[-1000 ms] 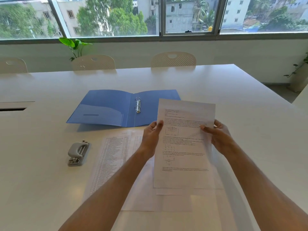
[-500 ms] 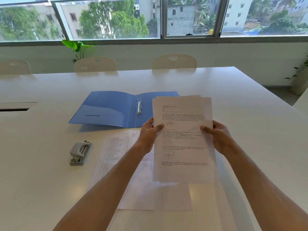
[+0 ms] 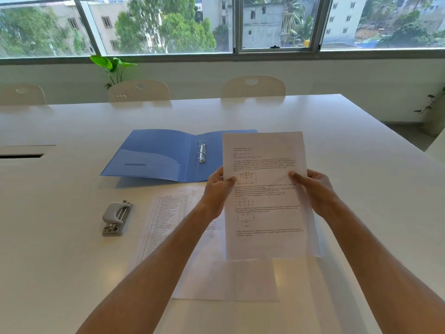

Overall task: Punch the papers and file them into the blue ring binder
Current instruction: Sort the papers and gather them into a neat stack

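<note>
I hold a thin stack of printed papers (image 3: 267, 196) upright above the table, circuit diagrams facing me. My left hand (image 3: 216, 189) pinches its left edge and my right hand (image 3: 315, 189) pinches its right edge. The blue ring binder (image 3: 156, 157) lies open flat beyond my left hand, its metal rings (image 3: 201, 151) in the middle; the held papers hide its right cover. A grey hole punch (image 3: 117, 218) sits on the table to the left. More sheets (image 3: 166, 218) lie flat under my arms.
The white table (image 3: 361, 153) stretches far ahead and to the right edge. Three pale chairs, such as one (image 3: 252, 88), stand along the far side. A cable slot (image 3: 21, 155) is at the left. A green plant (image 3: 113, 66) stands by the window.
The loose sheets in my hands have been squared into one aligned stack, and the stack has shifted slightly right and lower in view.
</note>
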A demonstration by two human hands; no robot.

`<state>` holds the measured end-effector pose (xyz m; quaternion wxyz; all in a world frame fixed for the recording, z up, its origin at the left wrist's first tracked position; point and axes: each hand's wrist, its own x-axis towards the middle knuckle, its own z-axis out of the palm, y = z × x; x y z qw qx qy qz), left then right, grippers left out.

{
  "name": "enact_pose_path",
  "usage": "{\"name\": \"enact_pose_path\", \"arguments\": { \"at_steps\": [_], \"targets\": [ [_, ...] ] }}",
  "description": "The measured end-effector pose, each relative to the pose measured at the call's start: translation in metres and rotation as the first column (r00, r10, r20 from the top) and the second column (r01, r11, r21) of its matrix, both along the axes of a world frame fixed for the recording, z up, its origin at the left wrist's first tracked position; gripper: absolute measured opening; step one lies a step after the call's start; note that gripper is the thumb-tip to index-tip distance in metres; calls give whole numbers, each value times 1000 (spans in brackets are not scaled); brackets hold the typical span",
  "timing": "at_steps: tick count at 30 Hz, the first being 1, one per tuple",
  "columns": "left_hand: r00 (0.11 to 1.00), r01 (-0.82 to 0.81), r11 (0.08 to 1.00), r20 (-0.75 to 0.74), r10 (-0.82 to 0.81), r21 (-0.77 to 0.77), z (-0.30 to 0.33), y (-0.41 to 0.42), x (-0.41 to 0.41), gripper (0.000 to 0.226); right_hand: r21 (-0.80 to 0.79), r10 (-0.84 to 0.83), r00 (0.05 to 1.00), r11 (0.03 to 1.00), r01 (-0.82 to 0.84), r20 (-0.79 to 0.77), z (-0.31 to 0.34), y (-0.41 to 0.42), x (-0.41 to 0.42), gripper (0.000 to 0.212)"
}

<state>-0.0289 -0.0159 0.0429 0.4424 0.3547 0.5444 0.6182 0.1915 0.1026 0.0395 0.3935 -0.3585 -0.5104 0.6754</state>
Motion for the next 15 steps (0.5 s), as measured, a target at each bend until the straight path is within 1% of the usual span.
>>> {"name": "enact_pose_path", "arguments": {
  "at_steps": [1, 4, 5, 6, 7, 9, 11, 13, 15],
  "targets": [
    [1000, -2, 1000, -5, 2, 2, 0, 0, 0, 31, -4, 19, 1000, 1000, -19, 7, 0, 0, 0, 47],
    [1000, -23, 1000, -19, 23, 14, 1, -1, -1, 30, 4, 96, 995, 995, -97, 32, 1, -2, 1, 81],
    [999, -37, 999, -31, 38, 22, 3, -2, -1, 29, 20, 99, 994, 995, -100, 38, 2, -3, 1, 85],
    [998, -52, 998, -40, 53, 36, 6, -3, -2, 28, 47, 89, 996, 995, -91, 25, 2, -3, 0, 83],
    [997, -63, 996, -43, 65, 59, 9, -3, -3, 28, 81, 72, 997, 994, -71, -8, 4, -4, -1, 76],
    [996, -68, 988, -45, 75, 136, 19, -5, -4, 27, 152, 18, 995, 988, -4, -93, 11, -6, -3, 60],
    [996, -60, 973, -56, 74, 223, 31, -7, -4, 25, 228, -21, 988, 972, 57, -155, 20, -9, -5, 51],
    [995, -58, 956, -55, 77, 288, 42, -8, -3, 22, 281, -19, 985, 957, 69, -174, 28, -13, -7, 37],
    [994, -78, 946, -47, 98, 314, 48, -10, -2, 21, 319, -17, 984, 945, 73, -175, 33, -17, -9, 29]
  ]
}}
